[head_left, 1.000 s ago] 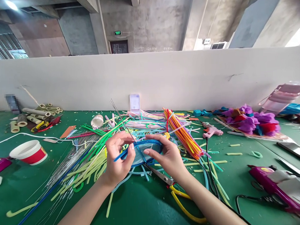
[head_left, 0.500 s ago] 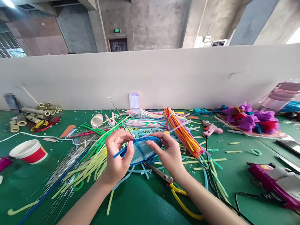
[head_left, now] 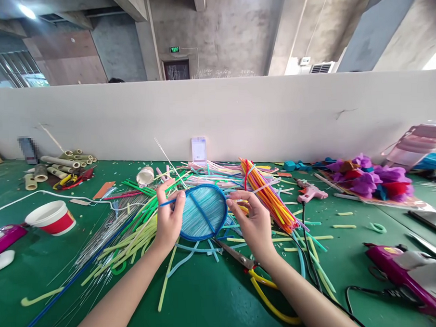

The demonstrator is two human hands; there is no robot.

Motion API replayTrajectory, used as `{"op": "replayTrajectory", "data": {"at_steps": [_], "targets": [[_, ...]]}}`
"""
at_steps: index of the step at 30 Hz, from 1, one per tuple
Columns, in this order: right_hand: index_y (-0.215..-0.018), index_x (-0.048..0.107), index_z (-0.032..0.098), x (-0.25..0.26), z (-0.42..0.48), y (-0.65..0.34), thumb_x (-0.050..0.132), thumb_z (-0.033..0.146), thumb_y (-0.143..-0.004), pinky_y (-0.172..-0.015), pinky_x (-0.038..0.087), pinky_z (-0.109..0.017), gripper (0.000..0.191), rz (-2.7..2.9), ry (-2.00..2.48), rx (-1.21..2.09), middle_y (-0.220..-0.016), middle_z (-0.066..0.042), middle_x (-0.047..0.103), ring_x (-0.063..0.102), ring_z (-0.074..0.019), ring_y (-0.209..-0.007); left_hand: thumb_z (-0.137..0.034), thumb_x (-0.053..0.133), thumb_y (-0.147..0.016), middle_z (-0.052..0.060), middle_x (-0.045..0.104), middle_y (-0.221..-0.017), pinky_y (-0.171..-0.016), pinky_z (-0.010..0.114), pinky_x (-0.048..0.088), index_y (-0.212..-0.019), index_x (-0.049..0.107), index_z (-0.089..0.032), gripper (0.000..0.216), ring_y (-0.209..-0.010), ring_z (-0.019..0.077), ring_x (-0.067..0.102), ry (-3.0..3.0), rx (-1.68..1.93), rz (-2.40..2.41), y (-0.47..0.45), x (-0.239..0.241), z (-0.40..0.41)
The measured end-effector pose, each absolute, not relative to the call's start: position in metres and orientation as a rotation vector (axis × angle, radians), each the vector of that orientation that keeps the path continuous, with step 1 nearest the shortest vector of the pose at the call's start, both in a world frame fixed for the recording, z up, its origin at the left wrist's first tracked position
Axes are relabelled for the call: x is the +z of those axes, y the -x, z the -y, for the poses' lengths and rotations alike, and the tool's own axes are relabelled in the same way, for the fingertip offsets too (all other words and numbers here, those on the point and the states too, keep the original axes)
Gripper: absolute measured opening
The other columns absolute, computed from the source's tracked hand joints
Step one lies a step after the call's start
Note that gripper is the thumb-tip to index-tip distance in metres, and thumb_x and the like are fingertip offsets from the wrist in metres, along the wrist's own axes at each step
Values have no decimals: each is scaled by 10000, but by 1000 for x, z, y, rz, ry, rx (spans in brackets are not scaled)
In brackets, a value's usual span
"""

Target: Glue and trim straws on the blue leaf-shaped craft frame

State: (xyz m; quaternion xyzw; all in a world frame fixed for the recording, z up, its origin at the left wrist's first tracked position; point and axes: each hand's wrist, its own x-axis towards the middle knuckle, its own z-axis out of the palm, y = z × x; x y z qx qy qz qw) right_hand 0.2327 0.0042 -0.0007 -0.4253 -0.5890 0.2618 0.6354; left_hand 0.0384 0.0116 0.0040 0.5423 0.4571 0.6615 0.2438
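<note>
A round blue disc (head_left: 193, 220) with a fuzzy darker rim and a strip across its middle is held up over the table, its broad side facing me. My left hand (head_left: 169, 218) pinches its left edge, thumb pressed to the fingers. A blue pipe cleaner end (head_left: 165, 203) sticks out leftward there, and thin wires (head_left: 167, 158) rise behind it. With thumb and forefinger together, my right hand (head_left: 254, 222) grips the disc's right rim. Below it lie scissors (head_left: 261, 279) with yellow handles, the blades pointing toward the disc.
Yellow-green pipe cleaners (head_left: 134, 242) and bare wires spread to the left. An orange bundle (head_left: 270, 195), a pink glue gun (head_left: 311, 191) and purple flowers (head_left: 366, 181) are at right. A paper cup (head_left: 56, 219) stands left; a magenta power strip (head_left: 384, 257) with cords lies right.
The disc has turned from a steep tilt to face me. My hands have moved slightly apart, the right one to the disc's side. The view has shifted a little.
</note>
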Motion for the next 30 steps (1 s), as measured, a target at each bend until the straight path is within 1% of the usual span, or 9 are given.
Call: {"op": "replayTrajectory", "data": {"at_steps": [2, 3, 7, 12, 17, 19, 24, 26, 30], "targets": [[-808, 672, 222, -2, -4, -235, 706, 388, -833, -805, 518, -347, 172, 1343, 998, 541, -873, -36, 709, 661, -207, -876, -445, 581, -903, -37, 511, -699, -555, 255, 398, -1224, 506, -253, 381, -556, 122, 457, -1371, 1778, -1349, -35, -2, -20], [-786, 679, 223, -1, -4, -236, 708, 389, -830, -788, 518, -344, 173, 1356, 1013, 529, -841, -31, 712, 661, -205, -841, -460, 592, -891, -37, 515, -700, -549, 252, 386, -1207, 520, -254, 384, -549, 118, 440, -1313, 1802, -1352, -33, -5, -25], [-864, 735, 254, 0, -2, -240, 662, 380, -866, -813, 508, -342, 146, 1456, 1038, 493, -892, -22, 741, 667, -211, -885, -466, 665, -822, -15, 583, -761, -609, 257, 406, -1159, 551, -251, 416, -651, 144, 511, -1076, 1866, -1301, -26, -19, -42], [-985, 732, 253, 0, -3, -241, 582, 398, -916, -832, 498, -351, 219, 1525, 1058, 519, -998, -40, 746, 667, -220, -953, -471, 713, -752, -36, 562, -715, -651, 283, 433, -1123, 570, -254, 453, -659, 156, 539, -898, 1893, -1250, -20, -23, -52], [-762, 671, 218, -2, -3, -240, 694, 451, -823, -764, 502, -345, 242, 1476, 1046, 608, -850, -47, 734, 668, -227, -838, -442, 704, -735, -12, 634, -799, -711, 302, 462, -1074, 558, -245, 419, -730, 166, 601, -763, 1931, -1214, -16, -15, -53], [-747, 660, 215, -2, -2, -240, 692, 476, -820, -760, 498, -349, 273, 1457, 1066, 639, -826, -48, 727, 662, -230, -817, -435, 697, -733, -11, 643, -790, -706, 299, 467, -1073, 545, -244, 419, -740, 170, 614, -701, 1942, -1207, -14, -13, -52], [-919, 686, 233, -1, 2, -241, 529, 483, -938, -867, 468, -360, 296, 1552, 1070, 653, -965, -58, 724, 647, -241, -969, -418, 714, -707, -10, 650, -792, -687, 299, 479, -1047, 551, -236, 419, -732, 172, 628, -589, 1976, -1212, -9, -11, -54], [-898, 643, 237, -2, 3, -239, 450, 480, -975, -833, 463, -342, 319, 1571, 1018, 646, -939, -49, 700, 632, -219, -910, -411, 717, -706, -12, 647, -779, -689, 305, 487, -1031, 564, -230, 402, -725, 172, 632, -564, 1978, -1213, -8, -10, -54], [-711, 504, 234, -5, 7, -235, 334, 491, -1010, -711, 432, -308, 429, 1593, 1030, 658, -715, -7, 593, 565, -174, -706, -392, 713, -719, -12, 646, -771, -707, 315, 505, -1002, 581, -222, 356, -737, 173, 646, -519, 1959, -1202, -7, -8, -54]]}}
